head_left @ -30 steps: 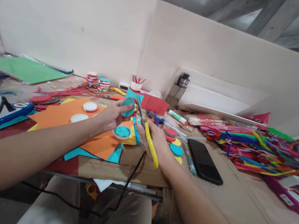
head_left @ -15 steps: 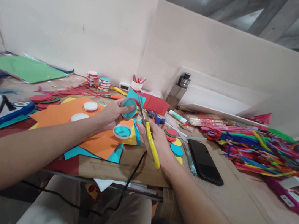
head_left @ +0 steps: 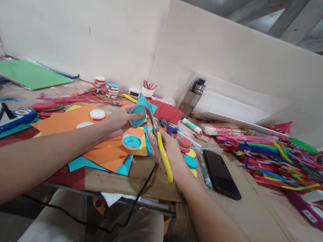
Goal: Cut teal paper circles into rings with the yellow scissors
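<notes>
My left hand (head_left: 120, 121) pinches a round piece with a blue face and a pale rim (head_left: 137, 116); blue paper (head_left: 146, 102) sticks out above it. Yellow-handled scissors (head_left: 164, 157) are in my right hand (head_left: 171, 150), their blades pointing up and away beside the round piece. Whether the blades touch the paper I cannot tell. Below my hands a white-rimmed lid with a blue middle (head_left: 131, 141) lies on orange paper (head_left: 108, 155). Another white lid (head_left: 97, 114) rests to the left, with one more partly behind my left forearm.
A black phone (head_left: 221, 174) lies right of my right hand, near red, blue and yellow paper discs (head_left: 191, 161). Pipe cleaners (head_left: 279, 162) are heaped at the right. A bottle (head_left: 192, 97) stands by the wall. A blue power strip (head_left: 7, 125) is at the left; a black cable (head_left: 137, 204) hangs over the front edge.
Both hands stay in nearly the same place, still holding the round piece and the scissors. The round piece has shifted very slightly left.
</notes>
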Tool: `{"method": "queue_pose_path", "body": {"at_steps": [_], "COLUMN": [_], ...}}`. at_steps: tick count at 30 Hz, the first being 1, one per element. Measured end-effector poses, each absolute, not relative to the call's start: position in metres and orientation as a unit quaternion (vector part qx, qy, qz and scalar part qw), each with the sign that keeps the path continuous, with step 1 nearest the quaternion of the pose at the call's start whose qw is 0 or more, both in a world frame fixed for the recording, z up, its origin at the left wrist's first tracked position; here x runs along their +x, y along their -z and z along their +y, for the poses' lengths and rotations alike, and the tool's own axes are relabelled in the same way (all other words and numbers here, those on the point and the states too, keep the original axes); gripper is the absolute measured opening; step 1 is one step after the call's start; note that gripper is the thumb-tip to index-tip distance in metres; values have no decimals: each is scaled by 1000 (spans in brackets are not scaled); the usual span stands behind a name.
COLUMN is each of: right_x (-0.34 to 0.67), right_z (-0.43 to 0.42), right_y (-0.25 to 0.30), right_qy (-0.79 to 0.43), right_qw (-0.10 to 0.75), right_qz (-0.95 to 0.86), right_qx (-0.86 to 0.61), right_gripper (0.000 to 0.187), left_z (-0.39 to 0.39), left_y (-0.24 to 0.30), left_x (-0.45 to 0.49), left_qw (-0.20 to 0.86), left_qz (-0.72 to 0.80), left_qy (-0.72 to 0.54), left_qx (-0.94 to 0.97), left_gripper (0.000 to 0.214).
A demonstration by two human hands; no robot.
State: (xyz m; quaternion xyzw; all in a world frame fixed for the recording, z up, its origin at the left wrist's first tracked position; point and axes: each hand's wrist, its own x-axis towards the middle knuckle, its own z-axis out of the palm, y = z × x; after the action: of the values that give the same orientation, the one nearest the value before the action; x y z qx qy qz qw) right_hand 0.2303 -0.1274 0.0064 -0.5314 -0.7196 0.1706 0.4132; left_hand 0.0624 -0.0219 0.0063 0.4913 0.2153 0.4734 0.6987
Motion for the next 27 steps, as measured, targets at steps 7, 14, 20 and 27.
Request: {"method": "queue_pose_path", "body": {"at_steps": [7,14,20,27], "right_x": [230,232,231,231], "right_z": [-129,-128,-126,-125], "right_y": [-7,-8,-7,-7], "right_qy": [-177,-175,-159,-162], "right_qw": [400,385,387,390], "right_qz": [-727,-744,-733,-730], "right_qx": [-529,-517,-536,-537], "right_gripper": [37,33,37,40], "left_z": [-31,-29,-31,-30], "left_y": [-10,-7,-4,-3], "left_x": [65,69,70,70], "left_qw": [725,712,705,707], "left_qz": [229,207,186,182], "left_qy": [-482,-497,-496,-492], "left_qx": [436,451,471,474], "left_gripper": [27,27,30,30]}}
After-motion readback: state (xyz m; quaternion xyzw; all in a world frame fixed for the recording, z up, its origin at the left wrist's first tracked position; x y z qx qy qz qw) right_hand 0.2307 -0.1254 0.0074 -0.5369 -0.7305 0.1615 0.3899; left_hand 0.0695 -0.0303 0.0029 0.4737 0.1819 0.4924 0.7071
